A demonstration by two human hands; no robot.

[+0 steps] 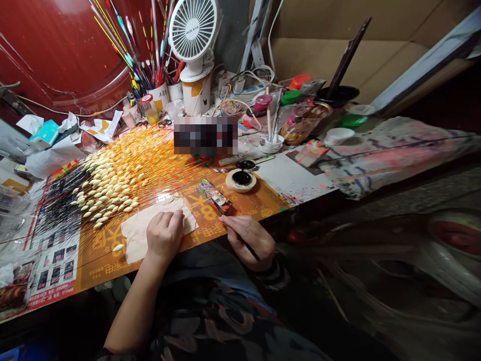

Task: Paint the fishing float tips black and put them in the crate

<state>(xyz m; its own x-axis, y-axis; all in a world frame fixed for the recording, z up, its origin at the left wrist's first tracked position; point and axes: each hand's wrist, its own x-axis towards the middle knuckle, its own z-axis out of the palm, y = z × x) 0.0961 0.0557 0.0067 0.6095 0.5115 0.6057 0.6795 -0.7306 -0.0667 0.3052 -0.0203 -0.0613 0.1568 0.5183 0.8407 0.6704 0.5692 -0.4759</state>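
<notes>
head view: gripping stick [249, 248] in right hand [251, 240]; with left hand [165, 233] fisted, contents unclear, nearer float [118, 247] leftward, lengthwise along tabletop's [92, 273] front edge.

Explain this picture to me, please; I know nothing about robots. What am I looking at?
There is no machine here: these are a person's two bare hands, seen by a camera worn on that person's head, looking forward and down.

The left hand is curled closed over a pale cloth; whether it grips anything is hidden. The right hand holds a slim dark tool, perhaps a brush, near a paint-spattered block.

On the table lie many cream spindle-shaped pieces with thin stems. Nearby sits a round pale pot with something black inside. Behind stands a white fan. One patch is blurred out.
</notes>
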